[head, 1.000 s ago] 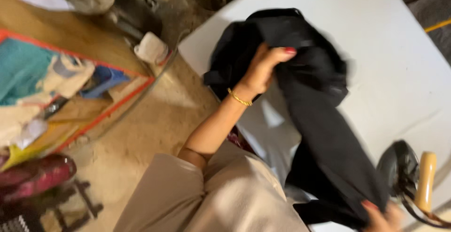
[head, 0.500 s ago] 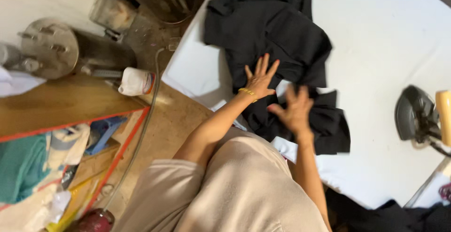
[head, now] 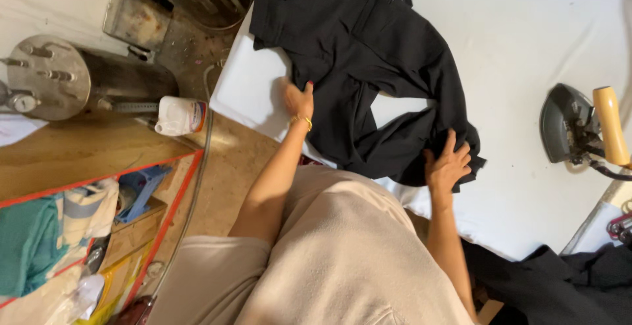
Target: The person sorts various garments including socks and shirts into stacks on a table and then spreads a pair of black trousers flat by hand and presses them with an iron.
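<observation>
The garment [head: 368,68] lies spread on the padded table [head: 526,35], with the left hand [head: 297,98] on its left edge and the right hand [head: 447,166] on its near right corner. The iron [head: 579,127] rests on the table well right of the garment. Left of the table, on the floor, stand a metal tank [head: 79,81] and a plastic jug [head: 179,116].

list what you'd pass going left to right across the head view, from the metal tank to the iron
metal tank → white plastic bottle → left hand → black garment → right hand → iron
</observation>
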